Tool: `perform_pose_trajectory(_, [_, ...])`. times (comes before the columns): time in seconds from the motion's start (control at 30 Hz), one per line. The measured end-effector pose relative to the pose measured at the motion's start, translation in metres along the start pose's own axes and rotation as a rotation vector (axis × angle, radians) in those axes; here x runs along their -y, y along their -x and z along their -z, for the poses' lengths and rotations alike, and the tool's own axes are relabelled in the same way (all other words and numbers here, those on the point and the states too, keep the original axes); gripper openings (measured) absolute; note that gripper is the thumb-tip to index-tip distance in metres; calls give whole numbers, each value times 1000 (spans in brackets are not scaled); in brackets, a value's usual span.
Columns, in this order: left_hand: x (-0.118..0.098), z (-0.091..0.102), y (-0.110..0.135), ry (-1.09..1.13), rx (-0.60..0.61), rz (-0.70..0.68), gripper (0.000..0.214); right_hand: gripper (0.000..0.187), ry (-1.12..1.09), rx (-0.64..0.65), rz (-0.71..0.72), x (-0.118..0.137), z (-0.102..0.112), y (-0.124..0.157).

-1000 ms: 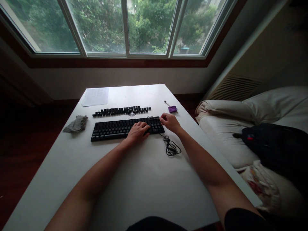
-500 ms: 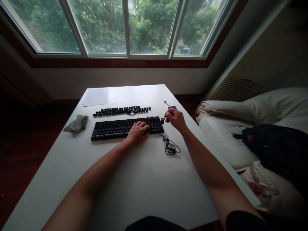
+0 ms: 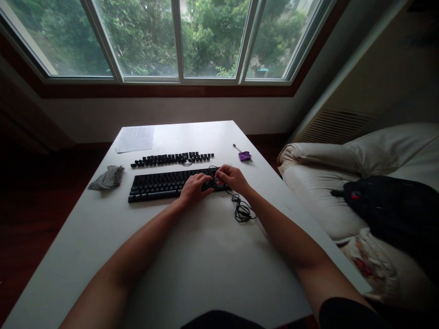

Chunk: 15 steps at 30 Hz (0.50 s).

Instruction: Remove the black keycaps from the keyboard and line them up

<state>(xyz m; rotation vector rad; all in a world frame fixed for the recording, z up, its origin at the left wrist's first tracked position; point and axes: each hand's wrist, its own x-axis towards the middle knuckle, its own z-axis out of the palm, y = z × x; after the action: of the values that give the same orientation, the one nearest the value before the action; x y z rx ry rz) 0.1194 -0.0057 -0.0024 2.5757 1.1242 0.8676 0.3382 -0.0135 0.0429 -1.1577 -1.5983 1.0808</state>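
Observation:
A black keyboard [image 3: 161,183] lies across the white table [image 3: 206,256]. My left hand [image 3: 195,188] rests on its right half, fingers lying loosely bent over the keys. My right hand [image 3: 230,177] hovers over the keyboard's right end, close to the left hand. Its fingertips are pinched together and pointing down at the keys. What they pinch is too small to make out. Behind the keyboard runs a row of loose black keycaps [image 3: 171,159].
A coiled black cable [image 3: 242,210] lies right of the keyboard. A small purple item with a thin handle [image 3: 244,155] sits further back. A grey cloth [image 3: 107,178] and a paper sheet [image 3: 135,139] lie at the left. A bed with a black bag [image 3: 387,205] stands right of the table.
My right hand went out toward the purple item with something small and dark in its fingers, then came back left over the keyboard's right end. My left hand stayed on the keys.

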Motion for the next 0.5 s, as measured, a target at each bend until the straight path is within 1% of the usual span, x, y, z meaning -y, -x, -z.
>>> perform_pose_trajectory(0.13, [1, -1, -1, 67, -15, 13, 35, 40, -42, -12, 24, -5, -3, 1])
perform_pose_trajectory(0.33, [8, 1, -4, 201, -46, 46, 33, 44, -162, -65, -5, -8, -11, 2])
perform_pose_trajectory(0.5, [14, 3, -7, 312, -12, 43, 31, 42, -315, -79, -16, -7, -15, 1])
